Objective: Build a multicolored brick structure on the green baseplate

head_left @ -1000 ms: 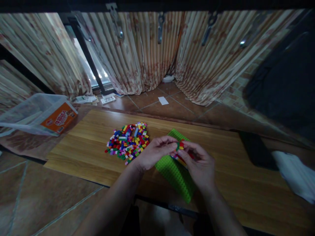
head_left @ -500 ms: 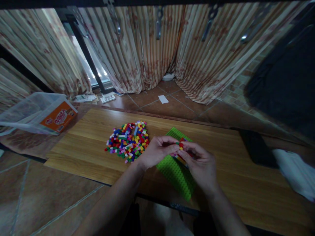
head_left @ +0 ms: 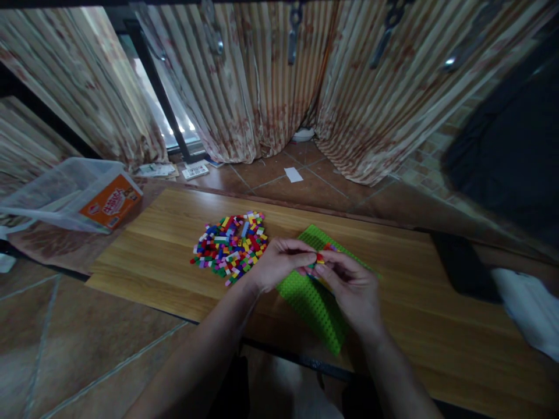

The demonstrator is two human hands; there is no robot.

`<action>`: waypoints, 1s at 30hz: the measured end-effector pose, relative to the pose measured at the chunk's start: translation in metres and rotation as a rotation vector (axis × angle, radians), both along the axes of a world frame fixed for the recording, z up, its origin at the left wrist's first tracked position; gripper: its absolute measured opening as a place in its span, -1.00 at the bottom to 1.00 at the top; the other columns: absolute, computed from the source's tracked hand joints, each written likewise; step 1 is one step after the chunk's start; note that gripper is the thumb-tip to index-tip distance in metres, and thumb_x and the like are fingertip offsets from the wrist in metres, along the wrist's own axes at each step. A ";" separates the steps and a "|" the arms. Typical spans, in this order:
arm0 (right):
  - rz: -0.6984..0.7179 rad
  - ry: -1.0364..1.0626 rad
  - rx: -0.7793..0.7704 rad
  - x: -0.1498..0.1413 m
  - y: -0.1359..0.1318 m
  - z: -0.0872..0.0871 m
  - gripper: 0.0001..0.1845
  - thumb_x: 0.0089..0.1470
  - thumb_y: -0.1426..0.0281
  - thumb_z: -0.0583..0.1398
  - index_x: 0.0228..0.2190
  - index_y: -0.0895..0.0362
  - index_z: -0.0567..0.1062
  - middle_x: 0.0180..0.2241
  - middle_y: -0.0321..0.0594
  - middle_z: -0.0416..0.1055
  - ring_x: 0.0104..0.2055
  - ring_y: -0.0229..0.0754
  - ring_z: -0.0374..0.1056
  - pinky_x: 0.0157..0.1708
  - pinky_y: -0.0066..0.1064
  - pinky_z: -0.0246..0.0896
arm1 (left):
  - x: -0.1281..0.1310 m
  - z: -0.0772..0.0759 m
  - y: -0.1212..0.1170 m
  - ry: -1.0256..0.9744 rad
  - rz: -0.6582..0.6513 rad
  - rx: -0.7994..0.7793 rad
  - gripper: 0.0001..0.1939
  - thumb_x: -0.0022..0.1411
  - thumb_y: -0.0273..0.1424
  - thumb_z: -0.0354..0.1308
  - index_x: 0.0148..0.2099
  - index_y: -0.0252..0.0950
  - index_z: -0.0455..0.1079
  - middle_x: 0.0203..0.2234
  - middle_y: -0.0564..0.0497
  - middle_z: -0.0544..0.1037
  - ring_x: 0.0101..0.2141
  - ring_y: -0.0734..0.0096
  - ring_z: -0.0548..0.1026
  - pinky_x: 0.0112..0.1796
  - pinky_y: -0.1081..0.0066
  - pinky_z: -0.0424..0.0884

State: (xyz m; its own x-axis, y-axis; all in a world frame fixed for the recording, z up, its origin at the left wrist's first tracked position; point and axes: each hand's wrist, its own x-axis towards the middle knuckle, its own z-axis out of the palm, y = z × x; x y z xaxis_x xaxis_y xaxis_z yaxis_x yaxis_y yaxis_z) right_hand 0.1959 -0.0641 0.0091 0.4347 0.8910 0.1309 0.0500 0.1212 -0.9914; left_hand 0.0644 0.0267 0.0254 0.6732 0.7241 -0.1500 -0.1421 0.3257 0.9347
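My left hand (head_left: 283, 262) and my right hand (head_left: 351, 282) meet above a green studded baseplate (head_left: 312, 302). Between their fingertips are small toy bricks (head_left: 320, 259), with red and yellow showing. My left thumb and fingers are closed on these bricks from the left, and my right thumb and fingers pinch them from the right. Other coloured bricks lie on the baseplate below, mostly covered by my hands. To the left of my left hand, a loose pile of small multicoloured bricks (head_left: 231, 244) spreads over the wooden table (head_left: 161, 250).
A clear plastic bin (head_left: 65, 192) with an orange label stands off the table's left end. On the right lie a dark flat object (head_left: 465, 267) and a white bag-like item (head_left: 530, 308). Striped curtains (head_left: 248, 87) hang behind; white paper (head_left: 293, 174) lies on the floor.
The left thumb has shifted right over the bricks, hiding more of them. Both hands stay together over the baseplate. The whole view has shifted slightly.
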 end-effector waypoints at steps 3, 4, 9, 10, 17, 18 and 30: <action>-0.006 0.116 0.001 -0.005 0.004 -0.002 -0.69 -0.06 0.29 0.37 -0.20 0.01 0.59 -0.34 -0.29 0.55 -0.38 -0.25 0.46 -0.33 -0.33 0.47 | 0.000 0.003 0.000 0.010 0.009 0.016 -0.78 0.00 -0.31 0.34 -0.33 -0.38 0.56 -0.55 0.01 0.56 -0.53 0.51 0.45 -0.43 0.47 0.36; -0.006 0.148 -0.005 -0.006 0.005 -0.002 -0.70 -0.06 0.28 0.37 -0.20 0.01 0.59 -0.34 -0.29 0.55 -0.38 -0.26 0.47 -0.33 -0.33 0.47 | -0.001 0.003 0.000 0.015 0.004 0.027 -0.78 0.02 -0.31 0.32 -0.33 -0.38 0.56 -0.55 0.00 0.57 -0.52 0.50 0.46 -0.43 0.48 0.35; -0.034 0.268 -0.035 -0.016 0.009 -0.003 -0.69 -0.07 0.25 0.37 -0.22 0.02 0.60 -0.30 -0.25 0.58 -0.38 -0.25 0.50 -0.28 -0.28 0.49 | -0.002 0.003 0.000 0.040 0.009 0.080 -0.78 0.08 -0.30 0.26 -0.34 -0.39 0.55 -0.57 0.01 0.55 -0.54 0.52 0.45 -0.46 0.51 0.30; -0.056 0.274 -0.040 -0.018 0.009 -0.004 -0.68 -0.08 0.25 0.38 -0.22 0.03 0.60 -0.30 -0.24 0.58 -0.38 -0.24 0.50 -0.28 -0.28 0.49 | -0.002 0.002 0.000 0.036 0.015 0.076 -0.78 0.08 -0.29 0.27 -0.34 -0.39 0.55 -0.58 0.02 0.55 -0.54 0.52 0.45 -0.47 0.51 0.29; -0.113 0.231 -0.052 -0.026 0.010 -0.011 -0.73 -0.05 0.27 0.36 -0.25 0.07 0.61 -0.36 -0.24 0.58 -0.44 -0.28 0.46 -0.39 -0.35 0.47 | -0.008 -0.001 0.002 0.041 0.046 0.026 -0.80 0.01 -0.31 0.31 -0.39 -0.38 0.54 -0.60 0.07 0.50 -0.59 0.58 0.37 -0.51 0.51 0.24; -0.109 0.234 -0.050 -0.026 0.011 -0.011 -0.73 -0.05 0.27 0.36 -0.25 0.07 0.61 -0.37 -0.25 0.57 -0.45 -0.28 0.45 -0.40 -0.36 0.46 | -0.009 -0.001 0.003 0.050 0.052 0.021 -0.81 0.00 -0.32 0.31 -0.39 -0.37 0.54 -0.61 0.07 0.49 -0.60 0.58 0.35 -0.52 0.51 0.24; -0.089 0.499 -0.082 -0.049 0.023 -0.001 -0.75 -0.20 0.32 0.43 -0.37 0.06 0.63 -0.49 -0.31 0.54 -0.52 -0.34 0.37 -0.49 -0.48 0.32 | -0.026 0.002 0.011 0.102 0.141 -0.047 -0.85 -0.08 -0.37 0.30 -0.45 -0.37 0.53 -0.65 0.09 0.44 -0.62 0.59 0.32 -0.56 0.52 0.16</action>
State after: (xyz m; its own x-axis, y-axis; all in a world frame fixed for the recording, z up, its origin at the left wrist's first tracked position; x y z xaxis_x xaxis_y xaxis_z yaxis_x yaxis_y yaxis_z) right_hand 0.1471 -0.0412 0.0077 0.5011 0.8463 -0.1806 -0.4254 0.0591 -0.9031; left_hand 0.0384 0.0381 0.0271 0.5448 0.8009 -0.2485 -0.0943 0.3529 0.9309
